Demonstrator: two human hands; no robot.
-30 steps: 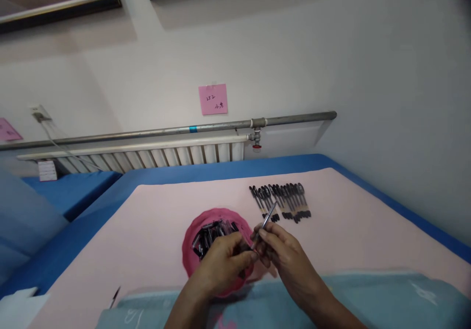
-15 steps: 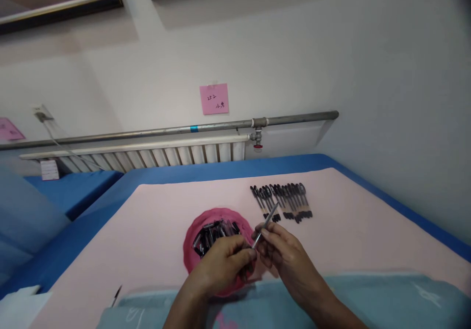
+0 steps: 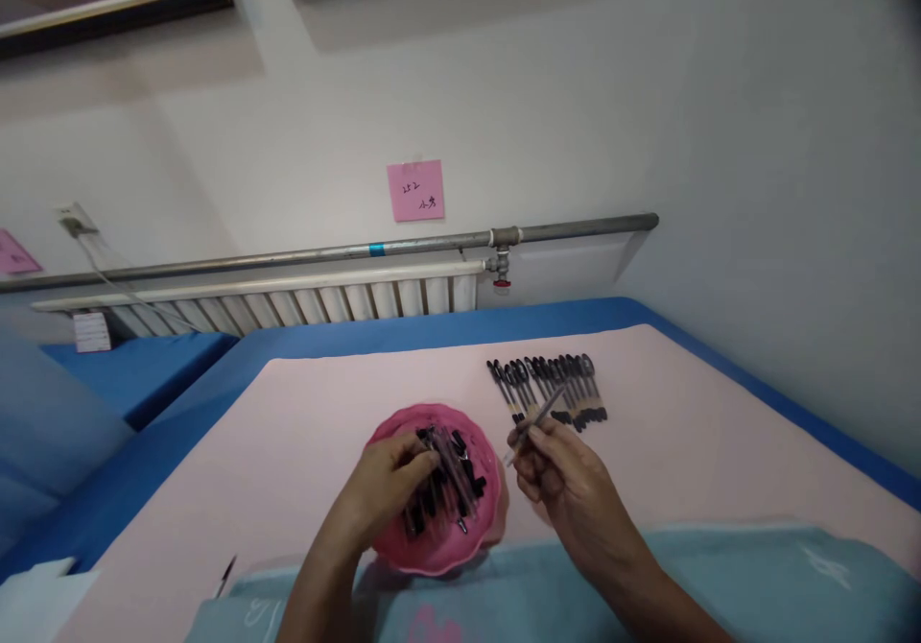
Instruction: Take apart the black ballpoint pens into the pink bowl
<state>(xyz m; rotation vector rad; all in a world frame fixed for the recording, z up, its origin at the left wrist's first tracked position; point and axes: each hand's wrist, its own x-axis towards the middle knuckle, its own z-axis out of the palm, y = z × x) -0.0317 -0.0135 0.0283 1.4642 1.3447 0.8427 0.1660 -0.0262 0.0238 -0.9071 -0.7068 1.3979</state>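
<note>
A pink bowl [image 3: 471, 542] full of black pen parts [image 3: 450, 485] sits on the pink mat near me. My left hand [image 3: 385, 485] reaches into the bowl, its fingers curled on the parts at the left side. My right hand [image 3: 557, 475] is closed on a slim grey pen [image 3: 536, 417], which points up and to the right. Just beyond it several finished black pens [image 3: 554, 389] lie side by side in a row on the mat.
The pink mat [image 3: 302, 432] covers a blue table [image 3: 403, 331] set against a white wall with a radiator [image 3: 288, 302] and a pipe. A light blue towel [image 3: 755, 585] lies along the near edge. One small dark pen [image 3: 224, 578] lies at the lower left.
My left hand has left the pen and moved left into the bowl. My right hand has carried the pen a little to the right, toward the row of pens.
</note>
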